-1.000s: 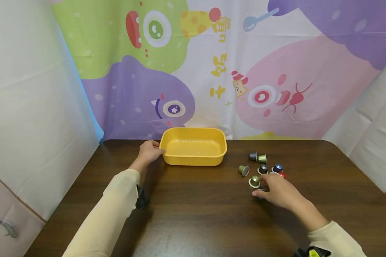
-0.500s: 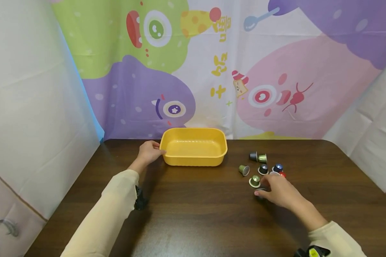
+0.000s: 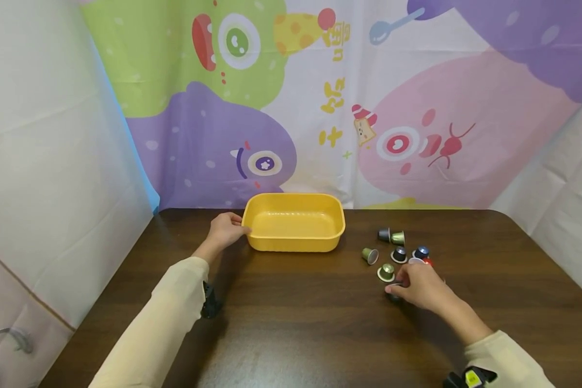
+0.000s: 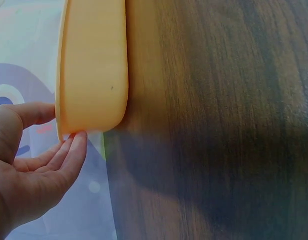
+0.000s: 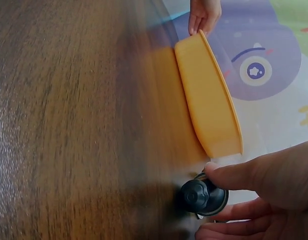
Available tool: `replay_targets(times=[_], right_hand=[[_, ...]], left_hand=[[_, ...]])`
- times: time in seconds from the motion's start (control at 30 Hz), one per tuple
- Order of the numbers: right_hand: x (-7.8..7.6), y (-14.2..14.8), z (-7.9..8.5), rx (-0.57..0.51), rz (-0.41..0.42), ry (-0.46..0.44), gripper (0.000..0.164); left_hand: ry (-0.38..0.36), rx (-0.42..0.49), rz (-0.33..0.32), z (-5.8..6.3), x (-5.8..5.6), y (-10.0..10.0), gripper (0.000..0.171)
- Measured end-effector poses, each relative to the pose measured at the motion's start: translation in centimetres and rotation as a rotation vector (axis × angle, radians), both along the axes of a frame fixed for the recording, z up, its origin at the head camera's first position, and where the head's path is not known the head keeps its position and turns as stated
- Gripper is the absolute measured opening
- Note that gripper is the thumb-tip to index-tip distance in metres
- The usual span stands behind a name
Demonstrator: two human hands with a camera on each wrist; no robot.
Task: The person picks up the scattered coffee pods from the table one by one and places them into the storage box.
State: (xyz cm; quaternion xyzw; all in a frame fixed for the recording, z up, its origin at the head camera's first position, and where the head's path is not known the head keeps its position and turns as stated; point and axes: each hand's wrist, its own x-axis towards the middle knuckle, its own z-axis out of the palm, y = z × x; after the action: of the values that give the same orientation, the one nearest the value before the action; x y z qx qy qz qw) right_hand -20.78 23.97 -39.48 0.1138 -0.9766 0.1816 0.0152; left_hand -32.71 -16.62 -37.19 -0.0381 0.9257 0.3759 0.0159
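Note:
My left hand (image 3: 225,229) pinches the left rim of a yellow plastic basin (image 3: 293,244), thumb on one side and fingertips beneath the rim in the left wrist view. Over at the right, my right hand (image 3: 424,288) holds a dark coffee capsule (image 5: 197,196) between thumb and fingers. From the head, that capsule is mostly hidden by the hand. A green capsule (image 3: 386,272) stands on its rim just beyond the fingertips. Behind the right hand are a black capsule (image 3: 399,254), a blue one (image 3: 421,252) and a partly covered red one (image 3: 429,262).
A green capsule (image 3: 369,255) lies on its side between the basin and the group. Farther back, a dark grey capsule (image 3: 383,234) and another green one (image 3: 398,237) lie together. The brown wooden table (image 3: 291,312) meets a cartoon-printed curtain (image 3: 320,172) behind the basin.
The head view has shifted slightly. Both hands keep nearly the same places, the left at the basin's rim and the right at the dark capsule.

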Motion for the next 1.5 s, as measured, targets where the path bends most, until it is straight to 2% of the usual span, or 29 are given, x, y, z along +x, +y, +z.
replay_targets(times=[0.27, 0.5, 0.87, 1.13, 1.33, 1.5], right_hand=[[-0.1, -0.1, 0.1, -0.015, 0.044, 0.0, 0.024], [0.0, -0.2, 0.0, -0.013, 0.084, 0.027, 0.024], [0.0, -0.2, -0.1, -0.025, 0.122, 0.029, 0.022], [0.1, -0.1, 0.1, -0.045, 0.1, 0.005, 0.019], [0.1, -0.1, 0.1, -0.062, 0.113, 0.015, 0.021], [0.2, -0.1, 0.0, -0.07, 0.112, 0.012, 0.022]], left_hand=[[-0.009, 0.005, -0.005, -0.1, 0.2, 0.0, 0.042], [0.004, -0.006, -0.005, -0.3, 1.0, 0.0, 0.042], [-0.011, -0.006, -0.01, -0.5, 3.0, -0.2, 0.042], [-0.03, -0.005, -0.029, 0.3, 4.3, 0.5, 0.042], [-0.034, -0.021, -0.013, 0.3, 5.8, 0.8, 0.04], [-0.023, -0.039, -0.004, 0.2, 6.6, 0.9, 0.039]])
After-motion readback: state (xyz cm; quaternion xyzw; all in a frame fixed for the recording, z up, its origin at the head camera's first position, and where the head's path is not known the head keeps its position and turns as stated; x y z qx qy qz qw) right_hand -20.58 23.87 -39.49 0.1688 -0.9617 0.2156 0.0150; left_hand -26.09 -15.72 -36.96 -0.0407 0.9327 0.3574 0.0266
